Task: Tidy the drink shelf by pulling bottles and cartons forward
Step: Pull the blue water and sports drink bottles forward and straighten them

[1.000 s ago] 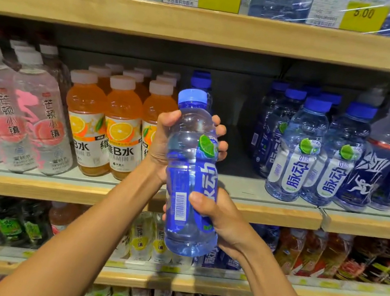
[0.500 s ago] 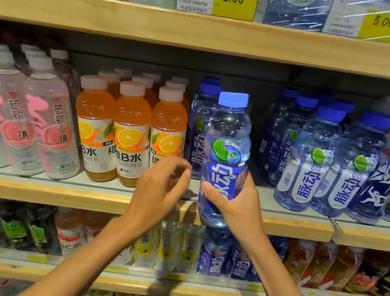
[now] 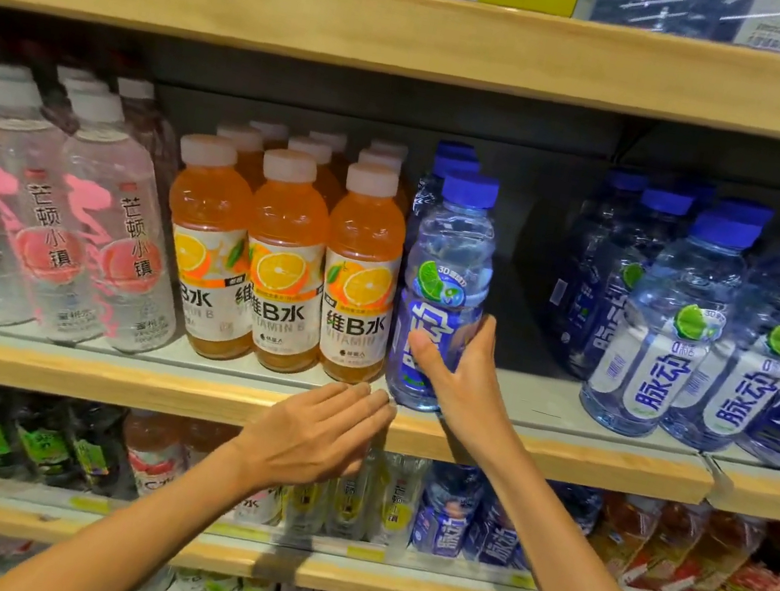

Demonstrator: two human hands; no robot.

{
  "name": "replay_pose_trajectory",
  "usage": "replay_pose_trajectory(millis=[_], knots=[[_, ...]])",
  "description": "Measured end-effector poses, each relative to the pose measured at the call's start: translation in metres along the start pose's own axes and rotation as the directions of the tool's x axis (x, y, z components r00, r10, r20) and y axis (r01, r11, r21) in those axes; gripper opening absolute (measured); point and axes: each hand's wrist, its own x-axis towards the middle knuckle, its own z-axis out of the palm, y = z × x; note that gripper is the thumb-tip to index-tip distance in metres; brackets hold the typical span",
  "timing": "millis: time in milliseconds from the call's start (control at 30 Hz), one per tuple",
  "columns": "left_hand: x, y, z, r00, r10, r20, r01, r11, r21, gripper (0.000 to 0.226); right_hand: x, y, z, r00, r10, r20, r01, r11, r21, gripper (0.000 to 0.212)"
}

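A clear bottle with a blue cap and blue label [image 3: 450, 264] stands upright at the front of the middle shelf [image 3: 102, 377], right beside the orange drink bottles [image 3: 280, 270]. My right hand [image 3: 458, 385] grips its lower half, thumb on the label and fingers round the right side. My left hand [image 3: 319, 434] is flat with straight fingers in front of the shelf edge, its fingertips near the bottle's base and holding nothing. Two more blue-capped bottles stand behind the held one.
Pink-labelled clear bottles [image 3: 90, 242] fill the shelf's left part. A group of blue-capped bottles [image 3: 684, 326] stands at the right, with a gap [image 3: 522, 329] between them and the held bottle. A wooden shelf [image 3: 424, 33] hangs close above; lower shelves hold more drinks.
The blue bottle went from held in the air in both hands to standing on the shelf front. My left hand let go and now lies flat by the shelf edge.
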Motion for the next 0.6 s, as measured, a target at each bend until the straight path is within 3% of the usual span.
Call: replay_pose_trajectory(millis=[267, 433, 500, 600], knots=[[0.000, 0.001, 0.000, 0.999, -0.029, 0.014, 0.029, 1.000, -0.013, 0.039, 0.013, 0.001, -0.004, 0.992, 0.072, 0.105, -0.072, 0.997, -0.001, 0.082], [0.004, 0.002, -0.003, 0.997, -0.072, 0.035, 0.073, 0.997, -0.026, 0.037, 0.014, -0.003, -0.004, 0.988, 0.091, 0.122, -0.097, 0.994, 0.046, 0.070], [0.009, 0.005, -0.006, 0.991, -0.129, 0.026, 0.130, 0.988, -0.079, 0.035, 0.007, -0.003, -0.006, 0.996, 0.068, 0.064, -0.067, 0.998, -0.022, 0.064], [0.026, 0.015, -0.008, 0.982, -0.190, -0.013, 0.185, 0.967, -0.177, 0.029, -0.014, -0.001, -0.024, 0.985, -0.044, -0.167, 0.033, 0.997, -0.069, 0.053]])
